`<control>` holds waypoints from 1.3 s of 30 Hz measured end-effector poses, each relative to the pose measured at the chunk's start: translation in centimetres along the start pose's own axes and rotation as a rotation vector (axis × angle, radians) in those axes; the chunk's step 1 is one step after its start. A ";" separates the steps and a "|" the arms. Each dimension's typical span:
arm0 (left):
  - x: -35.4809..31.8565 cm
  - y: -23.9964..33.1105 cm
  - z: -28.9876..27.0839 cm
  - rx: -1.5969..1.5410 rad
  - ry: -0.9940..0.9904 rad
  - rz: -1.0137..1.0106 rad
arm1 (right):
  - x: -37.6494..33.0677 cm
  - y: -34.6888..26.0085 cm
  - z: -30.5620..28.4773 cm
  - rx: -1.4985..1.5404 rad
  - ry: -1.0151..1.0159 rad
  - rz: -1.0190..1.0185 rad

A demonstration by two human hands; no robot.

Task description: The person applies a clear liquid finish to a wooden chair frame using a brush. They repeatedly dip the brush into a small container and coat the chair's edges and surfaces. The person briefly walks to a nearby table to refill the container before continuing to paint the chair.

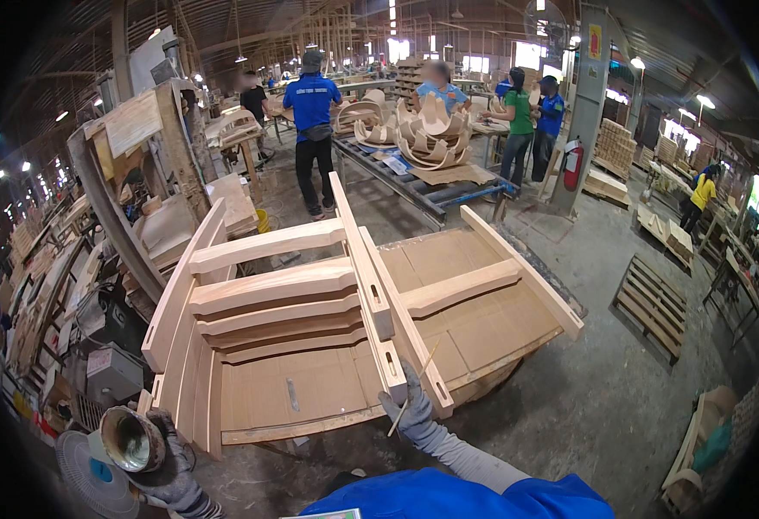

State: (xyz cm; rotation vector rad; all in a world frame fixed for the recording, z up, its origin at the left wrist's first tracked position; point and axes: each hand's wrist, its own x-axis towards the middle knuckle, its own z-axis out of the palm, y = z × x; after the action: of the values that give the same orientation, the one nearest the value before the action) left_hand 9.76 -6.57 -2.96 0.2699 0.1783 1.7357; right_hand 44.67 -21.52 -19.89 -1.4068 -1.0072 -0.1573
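My left hand [172,471], in a grey glove, is closed round a stained, round cup [131,439] with a pale, wet-looking inside. In my gloved right hand [412,406] a thin wooden stick [399,415] slants up between the fingers. That hand is right at the near ends of the pale wooden frames [271,285], each made of two long rails joined by a curved crossbar. Several of these frames are stacked at the left. Another single frame [466,287] lies at the right, with slots showing near some rail ends. Whether my right fingers press on a rail, I cannot tell.
The frames rest on a cardboard-covered table [302,394]. A white fan [94,476] stands by my left hand. Beyond are a metal roller stand [431,208] with curved wooden parts, several people, a pillar with a fire extinguisher [573,164], and a pallet [652,303] on the floor.
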 end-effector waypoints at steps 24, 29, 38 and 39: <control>-0.3 0.5 0.1 0.033 -0.008 -0.025 | -0.3 0.6 0.3 0.015 -0.001 0.014; -0.8 -0.4 1.5 0.051 0.070 0.046 | -0.4 0.6 0.3 0.006 -0.022 0.012; -0.9 0.0 1.3 0.017 -0.020 0.000 | -0.3 -0.1 0.3 0.065 -0.023 0.089; -1.2 -0.2 1.6 0.028 0.010 0.027 | -0.2 -0.4 0.1 0.057 -0.026 0.086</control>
State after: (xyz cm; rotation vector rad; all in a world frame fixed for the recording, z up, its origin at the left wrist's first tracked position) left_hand 10.61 -7.75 -1.53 0.2853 0.2070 1.7628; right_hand 44.30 -21.62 -19.73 -1.4006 -0.9634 -0.0466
